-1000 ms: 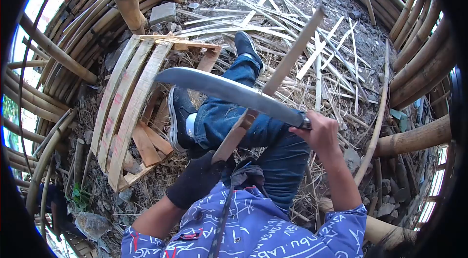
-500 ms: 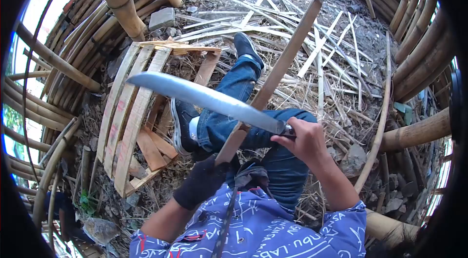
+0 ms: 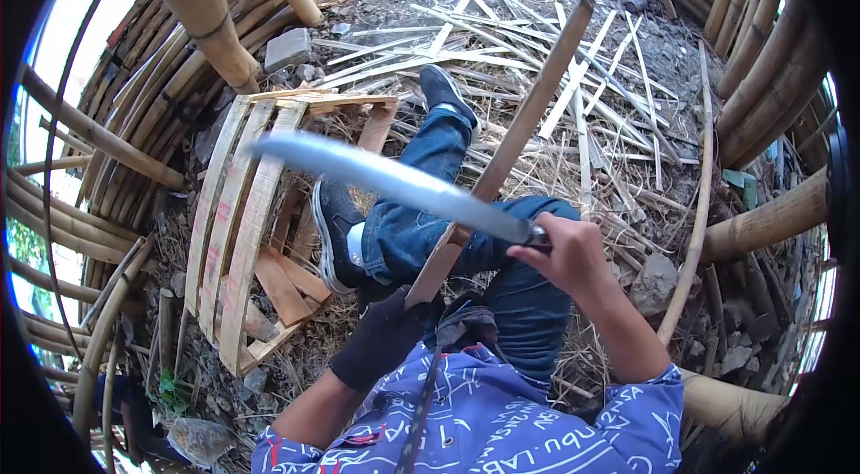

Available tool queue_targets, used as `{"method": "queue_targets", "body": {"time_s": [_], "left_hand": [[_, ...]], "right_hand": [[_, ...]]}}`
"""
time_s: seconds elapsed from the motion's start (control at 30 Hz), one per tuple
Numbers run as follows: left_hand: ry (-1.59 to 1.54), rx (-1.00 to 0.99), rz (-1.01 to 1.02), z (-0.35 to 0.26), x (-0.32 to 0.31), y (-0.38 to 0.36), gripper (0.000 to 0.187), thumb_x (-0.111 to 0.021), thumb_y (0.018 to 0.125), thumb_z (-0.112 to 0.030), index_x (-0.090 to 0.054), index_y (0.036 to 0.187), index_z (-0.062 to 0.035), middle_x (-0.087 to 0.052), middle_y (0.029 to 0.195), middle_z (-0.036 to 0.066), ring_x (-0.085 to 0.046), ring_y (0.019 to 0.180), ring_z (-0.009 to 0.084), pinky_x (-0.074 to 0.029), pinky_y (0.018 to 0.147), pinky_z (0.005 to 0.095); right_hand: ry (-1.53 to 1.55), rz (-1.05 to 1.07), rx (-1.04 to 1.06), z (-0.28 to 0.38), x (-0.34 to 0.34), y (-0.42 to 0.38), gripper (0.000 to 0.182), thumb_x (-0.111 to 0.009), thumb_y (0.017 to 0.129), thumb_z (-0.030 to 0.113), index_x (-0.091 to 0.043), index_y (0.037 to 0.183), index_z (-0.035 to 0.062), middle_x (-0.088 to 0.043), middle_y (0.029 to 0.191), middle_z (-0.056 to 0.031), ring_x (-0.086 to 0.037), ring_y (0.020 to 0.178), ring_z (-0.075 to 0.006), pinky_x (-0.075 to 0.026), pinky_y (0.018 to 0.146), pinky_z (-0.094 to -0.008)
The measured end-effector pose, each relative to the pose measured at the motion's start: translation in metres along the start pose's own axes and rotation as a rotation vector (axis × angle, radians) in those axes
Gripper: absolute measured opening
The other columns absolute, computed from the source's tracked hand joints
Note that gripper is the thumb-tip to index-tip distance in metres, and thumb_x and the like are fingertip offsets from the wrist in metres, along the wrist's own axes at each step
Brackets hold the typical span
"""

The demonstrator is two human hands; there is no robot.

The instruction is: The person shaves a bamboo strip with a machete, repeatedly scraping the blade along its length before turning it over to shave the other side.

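My left hand (image 3: 385, 336), in a black glove, is closed around the lower end of a long bamboo strip (image 3: 530, 107). The strip slants up and away to the right, passing over my bent leg. My bare right hand (image 3: 568, 252) grips the dark handle of a machete (image 3: 385, 178). Its broad, slightly blurred blade points left and crosses over the strip in this view. Where blade and strip overlap, a pale cut patch (image 3: 459, 234) shows on the strip.
A wooden pallet (image 3: 235, 232) leans at my left beside my shoe. Several split bamboo strips (image 3: 573, 98) lie scattered on the ground ahead. Thick bamboo poles (image 3: 193, 8) stand around me, with a concrete block (image 3: 288, 47) near one and a rock (image 3: 655, 284) at my right.
The machete and my right hand have shifted slightly right, the blade now blurred. My left hand still holds the strip, and the whole view has tilted a little.
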State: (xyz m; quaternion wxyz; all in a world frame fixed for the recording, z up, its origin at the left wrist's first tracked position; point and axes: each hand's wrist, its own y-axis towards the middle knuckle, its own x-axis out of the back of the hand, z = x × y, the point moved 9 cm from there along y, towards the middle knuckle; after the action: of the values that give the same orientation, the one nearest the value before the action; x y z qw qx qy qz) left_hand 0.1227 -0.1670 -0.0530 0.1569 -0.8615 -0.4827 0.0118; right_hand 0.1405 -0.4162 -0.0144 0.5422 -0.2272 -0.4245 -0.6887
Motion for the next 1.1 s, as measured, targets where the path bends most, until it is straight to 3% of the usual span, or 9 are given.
{"method": "queue_targets", "body": {"time_s": [0.17,0.47,0.57,0.67,0.73,0.8,0.87,1.0,1.1], "left_hand": [[0.001,0.172,-0.027,0.005,0.003,-0.003,0.012,-0.051,0.095,-0.017,-0.054,0.094,-0.0048,-0.048,0.062,-0.003,-0.046,0.054,0.0043,-0.036,0.047,0.0221],[-0.077,0.178,0.016,0.01,-0.002,-0.008,0.011,-0.052,0.095,-0.016,-0.053,0.092,-0.0053,-0.048,0.062,-0.001,-0.046,0.051,0.0056,-0.036,0.045,0.0228],[-0.043,0.339,0.0,0.004,0.003,-0.009,0.012,-0.052,0.095,-0.018,-0.052,0.092,-0.006,-0.048,0.062,-0.002,-0.046,0.05,0.0055,-0.036,0.044,0.0226],[0.05,0.15,-0.019,0.009,0.002,-0.005,0.014,-0.052,0.095,-0.02,-0.052,0.092,-0.0069,-0.048,0.062,-0.002,-0.045,0.049,0.0056,-0.036,0.044,0.0229],[0.092,0.094,-0.018,0.017,0.003,-0.006,0.014,-0.052,0.096,-0.021,-0.053,0.093,-0.007,-0.048,0.062,-0.002,-0.045,0.049,0.0055,-0.036,0.043,0.0229],[0.124,0.051,-0.011,0.015,0.002,-0.013,0.014,-0.052,0.096,-0.021,-0.053,0.093,-0.0072,-0.048,0.062,-0.003,-0.045,0.049,0.0054,-0.036,0.043,0.0229],[0.168,0.198,-0.025,0.017,0.006,-0.017,0.012,-0.053,0.095,-0.019,-0.053,0.093,-0.0069,-0.048,0.062,-0.003,-0.045,0.05,0.0047,-0.036,0.044,0.0226],[0.056,0.048,-0.011,0.01,0.0,-0.009,0.013,-0.052,0.096,-0.018,-0.054,0.094,-0.006,-0.049,0.062,-0.003,-0.045,0.05,0.0052,-0.036,0.043,0.0225],[0.035,0.233,-0.028,0.008,0.001,-0.009,0.014,-0.051,0.096,-0.019,-0.054,0.093,-0.006,-0.05,0.062,-0.002,-0.045,0.049,0.0055,-0.036,0.043,0.0226]], "right_hand": [[-0.11,0.019,0.084,-0.008,-0.008,0.009,0.054,-0.067,0.074,0.06,-0.056,0.07,0.0073,-0.058,0.057,-0.0097,-0.062,0.054,-0.0287,-0.048,0.048,-0.0375],[-0.118,0.016,0.203,0.019,0.003,0.006,0.05,-0.07,0.075,0.054,-0.055,0.071,0.0067,-0.058,0.057,-0.0093,-0.062,0.054,-0.0269,-0.048,0.048,-0.0365],[-0.109,0.019,0.053,-0.008,0.002,0.01,0.051,-0.07,0.075,0.055,-0.054,0.071,0.0073,-0.058,0.058,-0.0094,-0.062,0.054,-0.0276,-0.047,0.048,-0.0373],[-0.114,-0.013,0.002,-0.009,-0.005,0.003,0.051,-0.071,0.073,0.055,-0.054,0.07,0.0079,-0.058,0.058,-0.0098,-0.061,0.053,-0.0285,-0.047,0.048,-0.0383],[-0.043,0.062,0.163,0.013,-0.006,-0.006,0.05,-0.072,0.073,0.054,-0.054,0.07,0.0078,-0.058,0.059,-0.0106,-0.061,0.054,-0.0293,-0.047,0.049,-0.0389],[-0.031,0.008,0.05,-0.014,0.001,0.004,0.051,-0.074,0.071,0.054,-0.055,0.07,0.0071,-0.06,0.06,-0.0118,-0.061,0.054,-0.0301,-0.048,0.049,-0.0395],[-0.094,0.0,-0.207,-0.05,0.007,0.014,0.051,-0.073,0.071,0.054,-0.056,0.071,0.0065,-0.059,0.059,-0.0117,-0.061,0.054,-0.0305,-0.048,0.049,-0.0391],[0.026,-0.003,-0.131,-0.022,0.004,0.003,0.052,-0.071,0.074,0.055,-0.055,0.071,0.0057,-0.059,0.058,-0.0114,-0.062,0.054,-0.0304,-0.047,0.049,-0.0391],[-0.083,0.088,0.13,0.005,-0.003,0.001,0.053,-0.068,0.076,0.057,-0.058,0.074,0.0047,-0.059,0.056,-0.0121,-0.065,0.056,-0.0294,-0.048,0.049,-0.039]]}}
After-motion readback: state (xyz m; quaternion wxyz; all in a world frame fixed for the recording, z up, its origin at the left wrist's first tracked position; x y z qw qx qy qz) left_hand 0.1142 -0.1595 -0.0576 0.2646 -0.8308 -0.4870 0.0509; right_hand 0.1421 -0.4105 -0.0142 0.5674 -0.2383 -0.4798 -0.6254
